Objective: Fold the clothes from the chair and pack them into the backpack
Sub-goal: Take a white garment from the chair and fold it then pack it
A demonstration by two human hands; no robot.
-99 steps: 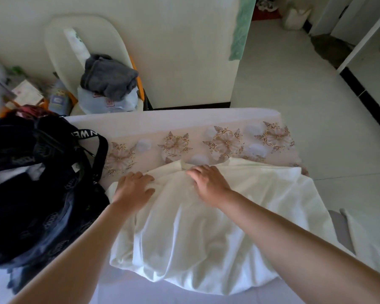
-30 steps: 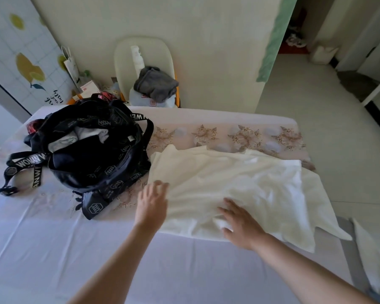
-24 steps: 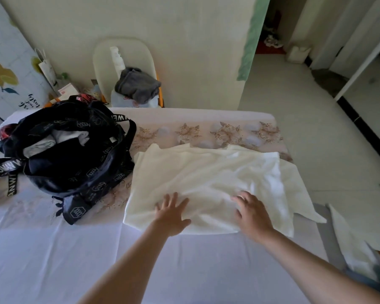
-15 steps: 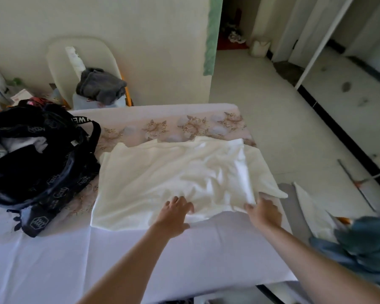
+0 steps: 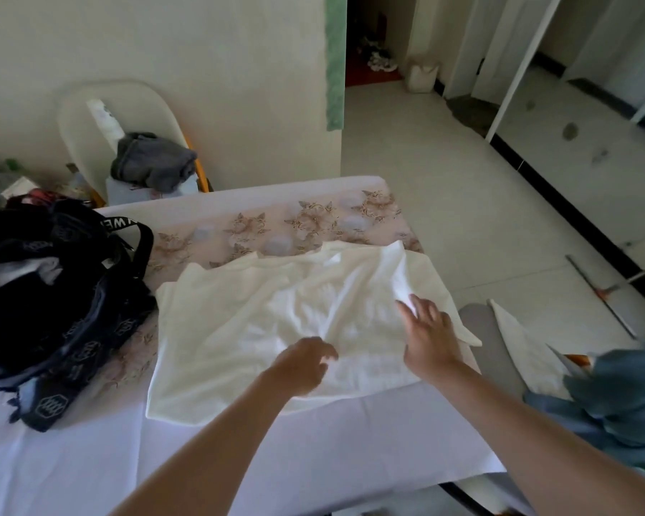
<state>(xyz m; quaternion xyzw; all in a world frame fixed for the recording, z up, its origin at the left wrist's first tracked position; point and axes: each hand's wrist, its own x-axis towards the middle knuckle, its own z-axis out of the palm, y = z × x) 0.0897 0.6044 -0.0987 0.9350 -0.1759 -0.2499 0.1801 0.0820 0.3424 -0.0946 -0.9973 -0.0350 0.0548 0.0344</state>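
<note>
Under both sets of fingers lies the white shirt (image 5: 239, 322), spread on the table (image 5: 220, 463) — folding looks barely begun. The right hand (image 5: 429, 333) presses it with straight, spread fingers; the left hand (image 5: 302, 366) curls loosely at the near hem — whether it pinches, I cannot tell. Next, likely, the side beyond the left fingertips needs folding across before going into the backpack (image 5: 53, 292).

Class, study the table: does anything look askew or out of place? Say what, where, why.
The white garment lies wrinkled and skewed on the table; its sleeve tip sticks out past the table's right edge, beside the right hand.
</note>
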